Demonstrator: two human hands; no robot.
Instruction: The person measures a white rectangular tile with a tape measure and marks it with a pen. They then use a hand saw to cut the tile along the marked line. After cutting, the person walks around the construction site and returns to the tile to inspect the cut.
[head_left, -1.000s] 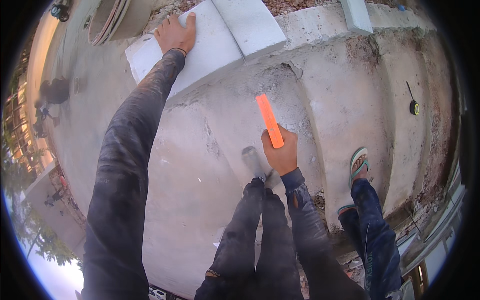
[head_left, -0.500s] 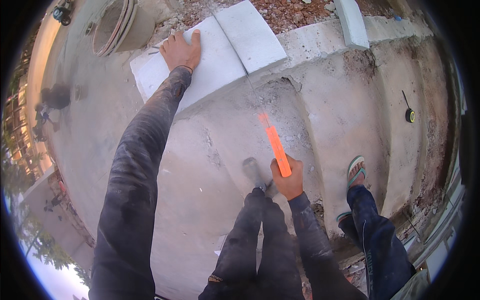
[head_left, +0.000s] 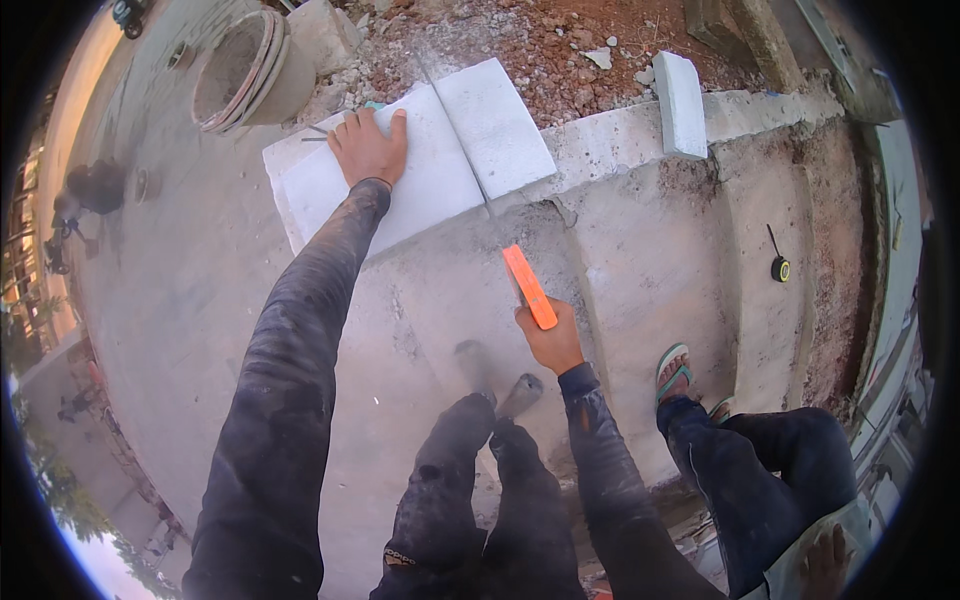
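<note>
My left hand (head_left: 370,148) lies flat with spread fingers on a white lightweight concrete block (head_left: 430,178), pressing on its left part. The orange handle of a handsaw (head_left: 530,287) is gripped in my right hand (head_left: 556,340), nearer to me than the block. Its thin blade runs away from me across the block along a dark cut line, with the block's right-hand portion (head_left: 500,125) beyond it. How deep the blade sits cannot be made out. The block rests on a concrete ledge at the top of some steps.
A narrow white block piece (head_left: 679,105) stands on the ledge to the right. A tape measure (head_left: 780,267) lies on a step. Far left is a dusty bucket (head_left: 240,75), with reddish rubble (head_left: 560,50) behind the block. Another person's sandalled foot (head_left: 674,374) is close on the right.
The saw has slid forward, bringing its orange handle closer to the block's near edge. My left hand keeps its place on the block. The other person's legs have shifted, and the whole view has moved.
</note>
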